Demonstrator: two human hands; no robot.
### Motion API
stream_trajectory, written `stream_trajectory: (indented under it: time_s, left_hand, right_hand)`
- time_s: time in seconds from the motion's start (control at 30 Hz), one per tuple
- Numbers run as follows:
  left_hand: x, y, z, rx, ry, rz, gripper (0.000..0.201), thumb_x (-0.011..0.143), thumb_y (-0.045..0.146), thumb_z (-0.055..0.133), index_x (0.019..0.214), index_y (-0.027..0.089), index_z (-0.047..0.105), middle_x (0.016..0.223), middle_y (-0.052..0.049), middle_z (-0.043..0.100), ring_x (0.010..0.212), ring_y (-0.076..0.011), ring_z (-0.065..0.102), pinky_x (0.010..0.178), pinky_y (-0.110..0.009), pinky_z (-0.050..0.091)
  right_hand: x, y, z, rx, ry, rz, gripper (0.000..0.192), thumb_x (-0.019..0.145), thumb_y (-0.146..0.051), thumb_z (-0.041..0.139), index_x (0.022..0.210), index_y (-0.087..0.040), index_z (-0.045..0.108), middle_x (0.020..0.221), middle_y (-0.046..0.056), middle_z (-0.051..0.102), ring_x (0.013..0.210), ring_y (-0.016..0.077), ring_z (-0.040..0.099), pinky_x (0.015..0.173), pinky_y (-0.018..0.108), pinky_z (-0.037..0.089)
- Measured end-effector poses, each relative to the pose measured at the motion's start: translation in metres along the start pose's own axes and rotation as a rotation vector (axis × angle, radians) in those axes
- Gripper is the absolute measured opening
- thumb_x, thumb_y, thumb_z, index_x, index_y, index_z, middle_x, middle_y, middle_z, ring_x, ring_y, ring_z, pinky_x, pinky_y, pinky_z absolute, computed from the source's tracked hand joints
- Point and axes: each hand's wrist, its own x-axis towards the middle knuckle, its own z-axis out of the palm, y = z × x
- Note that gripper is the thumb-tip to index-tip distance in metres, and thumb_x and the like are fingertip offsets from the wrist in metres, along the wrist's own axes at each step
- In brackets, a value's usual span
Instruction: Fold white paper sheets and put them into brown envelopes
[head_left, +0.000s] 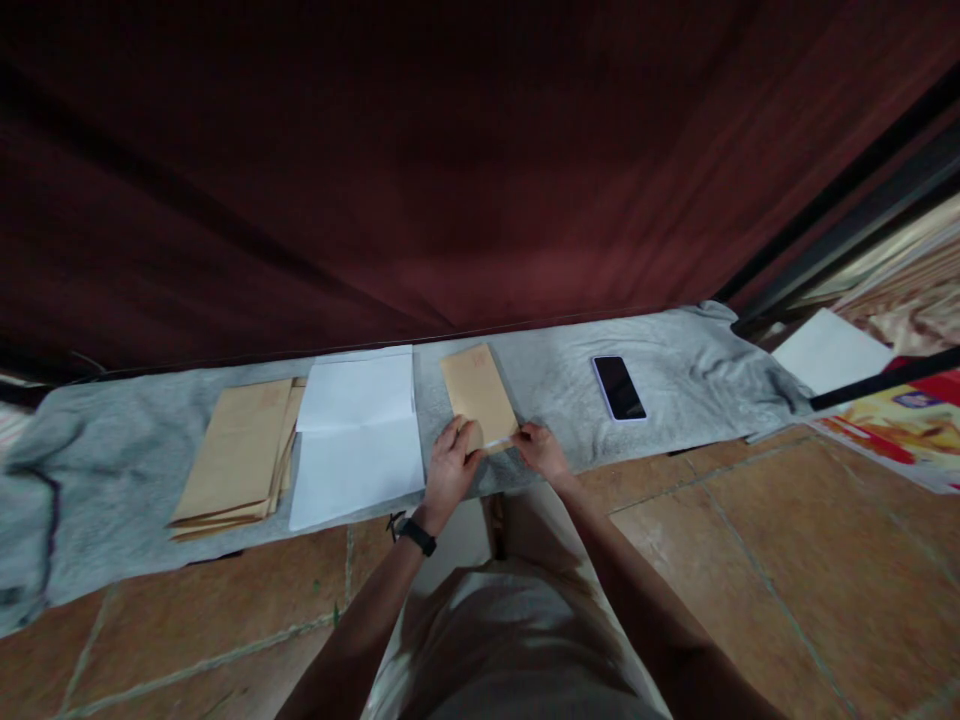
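A brown paper envelope lies slightly tilted on the grey cloth in front of me. A thin white strip shows along its near end; whether it is paper inside or part of the flap I cannot tell. My left hand grips the near left corner, thumb and fingers bent over the paper. At the near right corner, the closed fingers of my right hand pinch the edge. Just left of the envelope are white paper sheets with a crease across them. Beyond those lies a stack of brown envelopes.
A phone with a dark screen lies to the right on the grey cloth, which covers a long narrow surface. Dark red fabric hangs behind it. A printed red and yellow box stands at far right, above the tiled floor.
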Motion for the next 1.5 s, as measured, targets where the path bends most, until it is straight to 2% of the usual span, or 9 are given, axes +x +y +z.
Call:
stream_trajectory:
  time_s: [0.27,0.4,0.6,0.8,0.93,1.03,1.13,1.3,1.5]
  left_hand:
    - [-0.005,0.0,-0.002,0.052,-0.025,0.027,0.041,0.097,0.026,0.052,0.137,0.021,0.057,0.15,-0.012,0.052,0.14,-0.0279,0.049,0.117,-0.047,0.043]
    - [-0.003,0.001,-0.005,0.03,-0.036,0.019,0.042,0.095,0.022,0.053,0.137,0.023,0.058,0.149,-0.011,0.053,0.14,-0.0268,0.049,0.117,-0.046,0.043]
    - [-0.003,-0.001,-0.008,-0.014,-0.063,0.034,0.042,0.093,0.02,0.054,0.134,0.023,0.061,0.148,-0.01,0.054,0.138,-0.0254,0.051,0.117,-0.045,0.044]
    - [-0.001,0.001,-0.005,-0.044,-0.027,0.069,0.031,0.096,0.023,0.052,0.123,0.025,0.066,0.145,-0.009,0.056,0.137,-0.024,0.052,0.117,-0.047,0.045]
    - [0.008,0.005,-0.002,-0.045,0.03,0.055,0.033,0.1,0.022,0.043,0.126,0.022,0.064,0.148,-0.01,0.054,0.141,-0.0233,0.048,0.119,-0.047,0.042]
    - [0.014,0.008,0.001,-0.035,0.022,0.043,0.041,0.099,0.019,0.042,0.136,0.021,0.058,0.151,-0.011,0.051,0.144,-0.0234,0.044,0.12,-0.048,0.04]
    - [0.015,0.009,0.003,-0.011,-0.019,0.04,0.047,0.096,0.014,0.042,0.14,0.022,0.056,0.153,-0.01,0.049,0.146,-0.0234,0.042,0.121,-0.048,0.039]
    - [0.005,0.003,0.002,0.01,-0.068,0.067,0.046,0.095,0.01,0.04,0.135,0.021,0.06,0.151,-0.011,0.051,0.146,-0.0237,0.042,0.122,-0.048,0.038]
    - [-0.01,0.001,-0.007,0.013,-0.093,0.093,0.039,0.1,0.02,0.043,0.135,0.021,0.059,0.15,-0.011,0.052,0.145,-0.0241,0.043,0.121,-0.049,0.039]
  right_hand:
    - [-0.001,0.003,-0.003,-0.091,-0.013,-0.029,0.022,0.096,-0.027,0.056,0.094,-0.016,0.075,0.091,0.011,0.076,0.086,0.0207,0.071,0.07,0.025,0.046]
    - [-0.002,0.004,-0.005,-0.113,-0.022,-0.038,0.021,0.096,-0.025,0.055,0.092,-0.019,0.075,0.092,0.009,0.076,0.086,0.0203,0.071,0.071,0.024,0.045]
    - [-0.012,0.013,-0.008,-0.108,-0.063,-0.061,0.027,0.097,-0.026,0.051,0.085,-0.018,0.074,0.074,0.005,0.072,0.071,0.0167,0.067,0.061,0.023,0.043]
    - [-0.02,0.02,-0.017,-0.118,0.021,-0.065,0.023,0.098,-0.03,0.052,0.104,-0.018,0.071,0.085,0.008,0.073,0.08,0.0208,0.07,0.069,0.026,0.046]
    - [-0.016,0.016,-0.017,-0.059,0.148,-0.24,0.03,0.1,-0.021,0.045,0.119,-0.016,0.067,0.114,0.012,0.071,0.105,0.0226,0.067,0.092,0.029,0.05]
    - [-0.01,0.018,-0.006,0.002,0.173,-0.467,0.042,0.098,-0.015,0.044,0.136,-0.017,0.06,0.139,0.013,0.062,0.128,0.0239,0.057,0.11,0.036,0.045]
    - [-0.005,0.026,0.009,-0.008,0.171,-0.64,0.048,0.097,-0.015,0.044,0.144,-0.02,0.055,0.149,0.013,0.055,0.14,0.0246,0.049,0.118,0.046,0.04]
    - [-0.002,0.04,0.021,-0.098,0.137,-0.693,0.044,0.102,-0.02,0.044,0.143,-0.02,0.057,0.153,0.011,0.052,0.143,0.0233,0.046,0.121,0.047,0.036]
    - [-0.005,0.045,0.013,-0.104,0.099,-0.732,0.041,0.103,-0.027,0.047,0.142,-0.019,0.057,0.153,0.012,0.051,0.144,0.0241,0.045,0.122,0.048,0.035]
